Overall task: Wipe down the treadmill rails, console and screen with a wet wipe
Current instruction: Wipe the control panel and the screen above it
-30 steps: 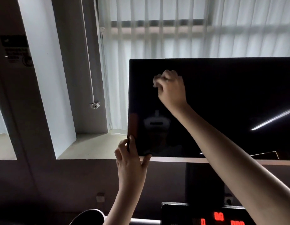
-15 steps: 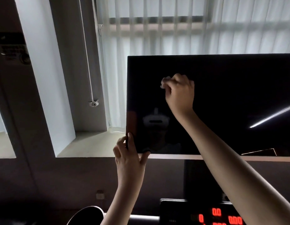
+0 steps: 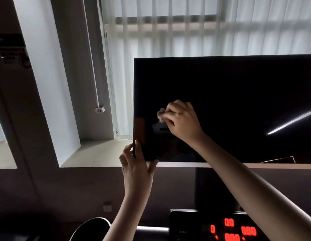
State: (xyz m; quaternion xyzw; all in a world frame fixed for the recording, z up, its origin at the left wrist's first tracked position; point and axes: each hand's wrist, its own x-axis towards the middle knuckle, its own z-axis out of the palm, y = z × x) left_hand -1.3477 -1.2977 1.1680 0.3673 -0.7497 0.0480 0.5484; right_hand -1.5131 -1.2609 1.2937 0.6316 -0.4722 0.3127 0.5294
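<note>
The glossy black screen (image 3: 238, 93) (a light strip reflected) is gripped at its lower-left corner by the left hand (image 3: 135, 164); bare glass lies rightward. By the right hand (image 3: 184, 120), a crumpled white wet wipe (image 3: 160, 116) is pinched against the glass near the left edge.

One wide-angle camera, worn on the person's head, looks forward and tilted upward from just behind the treadmill console (image 3: 229, 226), low at the bottom edge, with the dark screen (image 3: 238, 94) near and filling the right half and the vertical blinds (image 3: 186, 35) farther off behind it.
</note>
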